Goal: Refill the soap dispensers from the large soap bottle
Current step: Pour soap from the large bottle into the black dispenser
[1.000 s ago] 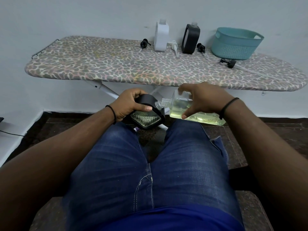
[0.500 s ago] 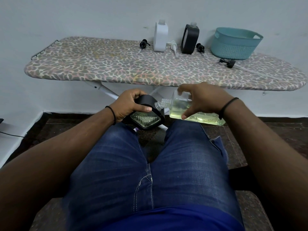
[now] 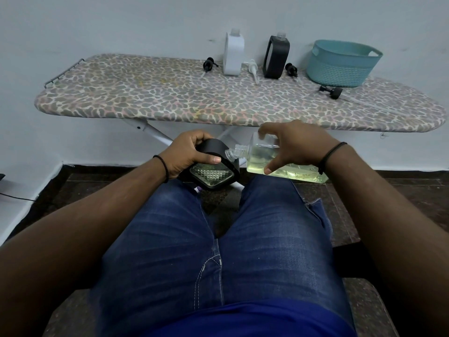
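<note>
Nothing has shifted noticeably since a second ago: the right hand (image 3: 295,144) grips the large clear square bottle of yellow soap (image 3: 279,161), tipped sideways, neck meeting the mouth of the black-cased glass dispenser (image 3: 213,166) clasped by the left hand (image 3: 187,155). Soap makes both slippery and heavy, I judge; hold their flat sides. Beyond the dispenser stands a leopard-print ironing board (image 3: 170,98) against a pale wall.

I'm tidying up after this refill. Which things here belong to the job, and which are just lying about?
Job:
large bottle, in right hand
black dispenser, in left hand
white dispenser
second black dispenser
black pumps
white pump

Lying about:
teal basket
ironing board
</note>
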